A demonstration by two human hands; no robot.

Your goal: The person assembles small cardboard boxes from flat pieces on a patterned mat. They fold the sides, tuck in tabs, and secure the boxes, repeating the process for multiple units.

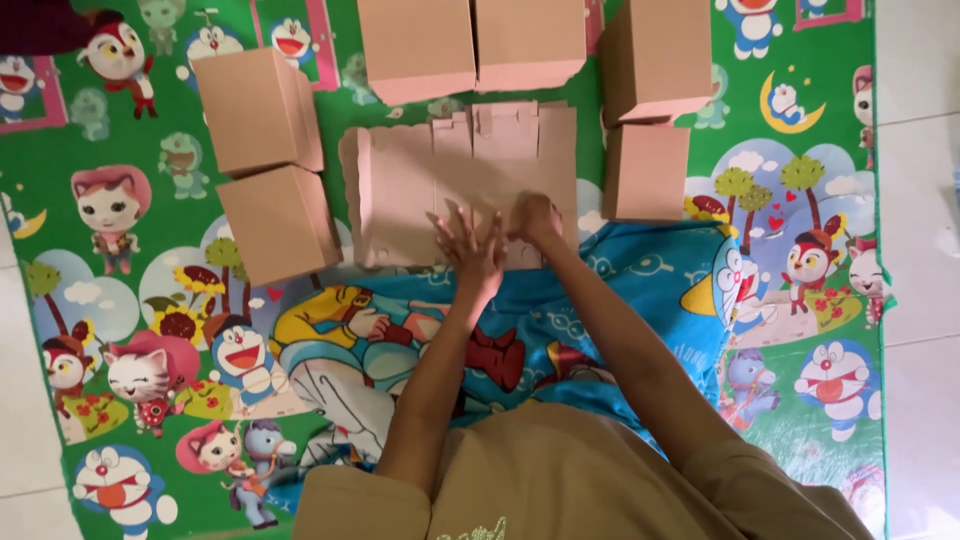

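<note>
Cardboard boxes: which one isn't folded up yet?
The flat cardboard sheet under both hands, left hand and right hand. The six other boxes around it are already assembled.

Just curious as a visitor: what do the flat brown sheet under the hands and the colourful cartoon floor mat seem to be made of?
The flat brown die-cut sheet looks like matte cardboard: dull tan surface, cut tabs. The cartoon-printed green floor mat seems plastic or foam, with a slight sheen; I cannot tell which.

Top boxes [470,40] cut by edge (upper parts unseen).
</note>
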